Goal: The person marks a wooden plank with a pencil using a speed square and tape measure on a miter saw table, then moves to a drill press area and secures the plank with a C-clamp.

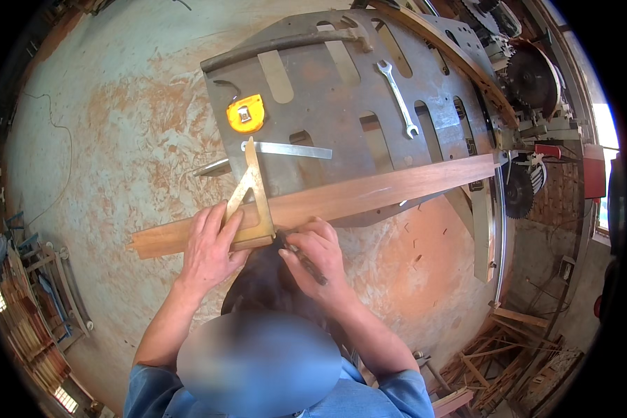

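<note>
Left grip (214, 245): closed over the base of the yellow square (262, 202) and the board (383, 191) beneath. The right grip (318, 254) is closed on a slim dark tool (315, 272). The board lies along the near side of the counter (320, 115), long axis left to right, slanting away rightward. The square's blade crosses that axis. The tool's tip is at the blade's near right corner, right grip nearer; tip contact cannot be confirmed.
</note>
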Demonstrator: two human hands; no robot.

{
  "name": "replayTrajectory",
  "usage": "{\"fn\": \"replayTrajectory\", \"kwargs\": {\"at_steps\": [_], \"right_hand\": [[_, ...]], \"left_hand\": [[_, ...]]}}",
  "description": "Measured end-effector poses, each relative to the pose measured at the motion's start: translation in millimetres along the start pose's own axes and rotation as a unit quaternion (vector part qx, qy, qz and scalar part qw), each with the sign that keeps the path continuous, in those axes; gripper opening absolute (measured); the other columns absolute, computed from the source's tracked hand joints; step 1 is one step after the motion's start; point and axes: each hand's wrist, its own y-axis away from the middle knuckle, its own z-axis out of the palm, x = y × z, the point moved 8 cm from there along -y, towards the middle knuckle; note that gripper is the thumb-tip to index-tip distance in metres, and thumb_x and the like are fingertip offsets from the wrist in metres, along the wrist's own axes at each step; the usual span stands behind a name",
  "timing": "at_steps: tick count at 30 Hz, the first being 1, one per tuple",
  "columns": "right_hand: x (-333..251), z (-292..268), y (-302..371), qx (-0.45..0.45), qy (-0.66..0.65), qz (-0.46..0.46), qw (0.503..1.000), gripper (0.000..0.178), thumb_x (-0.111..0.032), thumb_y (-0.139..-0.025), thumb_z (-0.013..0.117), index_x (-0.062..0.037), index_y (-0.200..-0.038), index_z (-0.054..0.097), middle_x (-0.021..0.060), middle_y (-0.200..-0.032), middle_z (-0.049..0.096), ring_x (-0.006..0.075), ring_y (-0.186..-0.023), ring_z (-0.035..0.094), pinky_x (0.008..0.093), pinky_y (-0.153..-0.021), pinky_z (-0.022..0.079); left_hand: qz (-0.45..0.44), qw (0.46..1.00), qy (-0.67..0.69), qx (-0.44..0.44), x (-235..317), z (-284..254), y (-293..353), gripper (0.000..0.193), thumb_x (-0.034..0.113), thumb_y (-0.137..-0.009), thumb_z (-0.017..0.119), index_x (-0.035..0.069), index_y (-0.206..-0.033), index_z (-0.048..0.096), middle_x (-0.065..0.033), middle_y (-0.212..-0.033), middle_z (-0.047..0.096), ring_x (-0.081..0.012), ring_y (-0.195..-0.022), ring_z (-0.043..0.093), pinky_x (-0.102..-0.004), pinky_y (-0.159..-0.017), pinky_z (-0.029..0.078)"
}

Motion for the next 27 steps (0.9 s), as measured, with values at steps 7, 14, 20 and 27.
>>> {"fn": "replayTrajectory", "kwargs": {"at_steps": [7, 14, 20, 27], "right_hand": [[-5.8, -1.7, -1.0, 0.0, 0.013, -0.017, 1.0, 0.022, -0.006, -0.077, 0.077, -0.0035, -0.096, 0.066, 0.01, -0.083, 0.064, 0.0313, -0.09, 0.059, 0.0496, -0.098, 0.044], [1.9, 0.6, -21.4, 0.041, 0.02, -0.005, 0.999, 0.023, -0.007, -0.078, 0.076, -0.0036, -0.098, 0.065, 0.0102, -0.083, 0.064, 0.0325, -0.09, 0.059, 0.0449, -0.089, 0.044], [6.0, 6.5, -29.3, 0.05, -0.001, -0.014, 0.999, 0.023, -0.008, -0.079, 0.075, -0.0037, -0.099, 0.065, 0.0108, -0.087, 0.066, 0.033, -0.09, 0.058, 0.0455, -0.09, 0.044], [-2.2, 2.9, -7.6, -0.019, 0.028, 0.006, 0.999, 0.022, -0.011, -0.078, 0.077, -0.0042, -0.096, 0.067, 0.0096, -0.085, 0.066, 0.0308, -0.094, 0.061, 0.0511, -0.097, 0.043]], "left_hand": [[-0.002, 1.0, -0.019, -0.01, 2.7, 1.0, -0.3, 0.077, 0.015, -0.063, 0.086, 0.004, -0.133, 0.055, -0.024, -0.137, 0.047, -0.0437, -0.124, 0.048, -0.0509, -0.103, 0.044], [0.003, 1.0, -0.013, -0.003, 6.9, -5.1, -6.0, 0.071, 0.018, -0.064, 0.086, 0.001, -0.126, 0.058, -0.0228, -0.13, 0.05, -0.0411, -0.117, 0.05, -0.0492, -0.1, 0.044], [-0.011, 1.0, -0.004, -0.028, 1.9, -0.4, -3.3, 0.079, 0.015, -0.062, 0.086, 0.005, -0.133, 0.054, -0.0226, -0.136, 0.046, -0.0426, -0.123, 0.047, -0.0508, -0.103, 0.044], [0.001, 1.0, -0.018, -0.011, 1.7, -5.6, -3.0, 0.074, 0.019, -0.062, 0.088, 0.003, -0.128, 0.058, -0.0222, -0.131, 0.049, -0.0419, -0.117, 0.05, -0.051, -0.101, 0.043]]}}
